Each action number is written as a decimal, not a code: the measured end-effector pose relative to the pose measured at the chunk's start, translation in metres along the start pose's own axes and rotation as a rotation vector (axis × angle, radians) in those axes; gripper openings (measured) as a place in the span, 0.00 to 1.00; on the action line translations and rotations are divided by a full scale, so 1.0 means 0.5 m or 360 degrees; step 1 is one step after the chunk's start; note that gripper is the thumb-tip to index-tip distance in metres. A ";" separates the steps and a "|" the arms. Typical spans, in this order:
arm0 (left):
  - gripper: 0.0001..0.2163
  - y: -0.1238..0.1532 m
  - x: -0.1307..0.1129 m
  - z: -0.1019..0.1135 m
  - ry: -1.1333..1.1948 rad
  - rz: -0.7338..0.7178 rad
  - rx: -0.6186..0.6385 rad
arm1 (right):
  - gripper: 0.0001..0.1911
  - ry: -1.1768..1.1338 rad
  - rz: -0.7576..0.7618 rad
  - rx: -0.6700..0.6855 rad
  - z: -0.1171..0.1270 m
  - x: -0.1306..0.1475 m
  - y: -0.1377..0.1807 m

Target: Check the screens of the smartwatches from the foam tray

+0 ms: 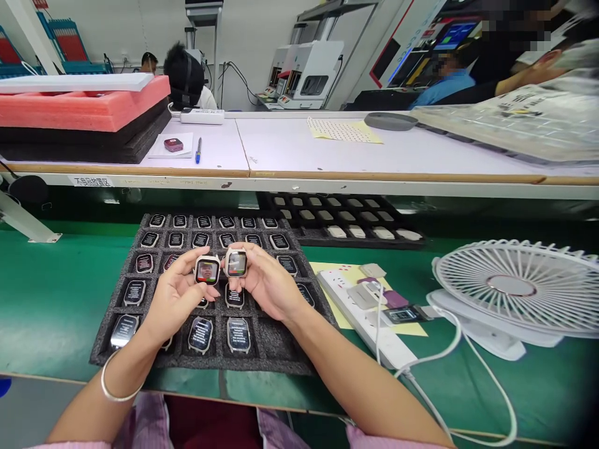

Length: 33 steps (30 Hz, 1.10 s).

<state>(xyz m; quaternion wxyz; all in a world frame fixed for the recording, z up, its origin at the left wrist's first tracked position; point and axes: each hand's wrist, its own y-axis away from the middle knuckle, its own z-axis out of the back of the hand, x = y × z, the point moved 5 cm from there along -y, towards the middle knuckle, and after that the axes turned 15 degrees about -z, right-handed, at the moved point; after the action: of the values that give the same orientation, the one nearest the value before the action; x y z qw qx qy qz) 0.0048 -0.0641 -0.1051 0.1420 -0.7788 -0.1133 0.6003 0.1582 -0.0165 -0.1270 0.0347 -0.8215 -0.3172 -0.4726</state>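
My left hand grips a smartwatch case without a strap, its lit screen facing up at me. Close beside it, my right hand holds a second smartwatch case, pale-edged, with a coloured strip low on its display. Both hands hover over a dark grey foam tray. Rows of similar watch cases lie in its pockets, many with lines of white text on their screens, such as the front watch. My hands and forearms hide some pockets; one at the front right holds no watch.
Behind sits another black tray with pale pieces. To the right are a white power strip, cables, yellow paper and a white fan. A raised shelf spans the back, bearing foam trays. Other people are beyond it.
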 end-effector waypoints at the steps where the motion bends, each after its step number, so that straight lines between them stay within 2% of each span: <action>1: 0.23 0.004 -0.009 -0.007 0.0049 0.0011 0.0002 | 0.16 -0.0030 -0.0005 -0.0021 0.003 0.001 -0.003; 3: 0.26 0.023 -0.031 -0.031 0.0217 0.0096 0.0066 | 0.16 -0.0089 -0.0019 -0.0037 0.008 0.000 -0.006; 6: 0.30 0.077 -0.061 -0.092 0.0697 0.0430 0.0414 | 0.21 -0.0105 -0.0060 0.0009 0.005 -0.003 -0.004; 9: 0.35 0.128 -0.082 -0.137 0.1161 0.0701 0.0619 | 0.27 -0.0032 -0.0096 0.0058 0.000 -0.006 0.003; 11: 0.37 0.147 -0.089 -0.152 0.1281 0.0763 0.0750 | 0.27 0.0024 -0.0110 0.0081 -0.002 -0.008 0.006; 13: 0.37 0.152 -0.096 -0.156 0.1224 0.0716 0.0845 | 0.27 0.0065 -0.0119 0.0104 -0.003 -0.008 0.008; 15: 0.33 0.140 -0.105 -0.145 0.0921 0.0540 0.0805 | 0.26 0.0077 -0.0118 0.0121 -0.003 -0.007 0.009; 16: 0.30 0.125 -0.110 -0.133 0.0671 0.0393 0.0709 | 0.25 0.0075 -0.0111 0.0129 -0.004 -0.005 0.010; 18: 0.24 0.085 -0.125 -0.093 0.0077 0.0025 0.0343 | 0.23 0.0064 -0.0090 0.0148 -0.005 0.000 0.014; 20: 0.22 0.046 -0.135 -0.046 -0.0370 -0.0320 -0.0083 | 0.22 0.0054 -0.0081 0.0185 -0.009 0.005 0.018; 21: 0.23 0.028 -0.128 -0.031 -0.0460 -0.0381 -0.0156 | 0.22 0.0051 -0.0079 0.0207 -0.012 0.007 0.019; 24: 0.24 -0.020 -0.080 0.004 -0.0470 -0.0360 -0.0154 | 0.22 0.0062 -0.0081 0.0232 -0.016 0.009 0.018; 27: 0.27 -0.044 -0.044 0.021 -0.0397 -0.0292 -0.0118 | 0.19 0.0067 -0.0064 0.0173 -0.010 0.008 0.004; 33: 0.27 -0.041 -0.041 0.014 -0.0267 -0.0094 -0.0053 | 0.18 0.0052 0.0015 0.0096 -0.004 0.013 -0.013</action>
<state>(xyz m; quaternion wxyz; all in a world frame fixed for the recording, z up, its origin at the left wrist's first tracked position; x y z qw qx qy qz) -0.0072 -0.0515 -0.0811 0.1367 -0.7244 -0.1576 0.6571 0.1554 -0.0089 -0.1222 0.0667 -0.8138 -0.3266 -0.4760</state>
